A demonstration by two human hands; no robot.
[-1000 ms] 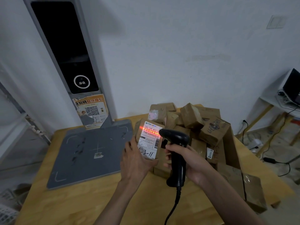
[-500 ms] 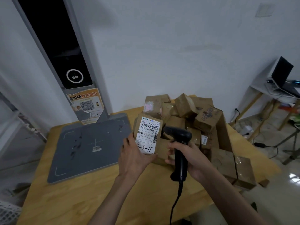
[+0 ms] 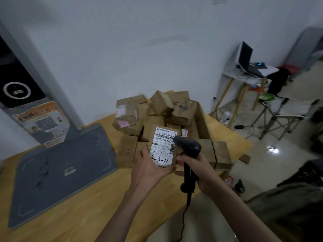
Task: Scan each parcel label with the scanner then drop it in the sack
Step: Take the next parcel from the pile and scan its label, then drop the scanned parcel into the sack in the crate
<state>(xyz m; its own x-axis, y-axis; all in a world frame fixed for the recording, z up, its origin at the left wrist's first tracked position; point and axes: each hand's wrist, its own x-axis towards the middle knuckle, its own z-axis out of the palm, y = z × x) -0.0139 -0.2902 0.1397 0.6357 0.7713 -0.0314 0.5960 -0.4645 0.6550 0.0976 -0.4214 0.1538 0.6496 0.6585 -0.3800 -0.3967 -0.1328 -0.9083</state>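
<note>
My left hand [image 3: 150, 169] grips a small brown parcel [image 3: 162, 147] from below, its white label with barcode and handwritten "4-3-11" facing me. My right hand [image 3: 199, 172] holds a black corded barcode scanner [image 3: 187, 149] by its handle, the head just right of the label and overlapping its edge. No red scan line shows on the label. Behind the parcel lies a pile of several brown parcels [image 3: 157, 112] on the wooden table [image 3: 87, 206]. No sack is clearly in view.
A grey weighing platform [image 3: 57, 170] with a tall dark column [image 3: 19, 81] fills the table's left. Right of the table is tiled floor with cables, a small white desk with a laptop [image 3: 248, 62], a folding stool [image 3: 286, 110] and a dark mass [image 3: 288, 203] at lower right.
The red scan line seen on the label a second ago is gone. The view has swung right, and parcel and scanner have moved right along the table, in front of the pile.
</note>
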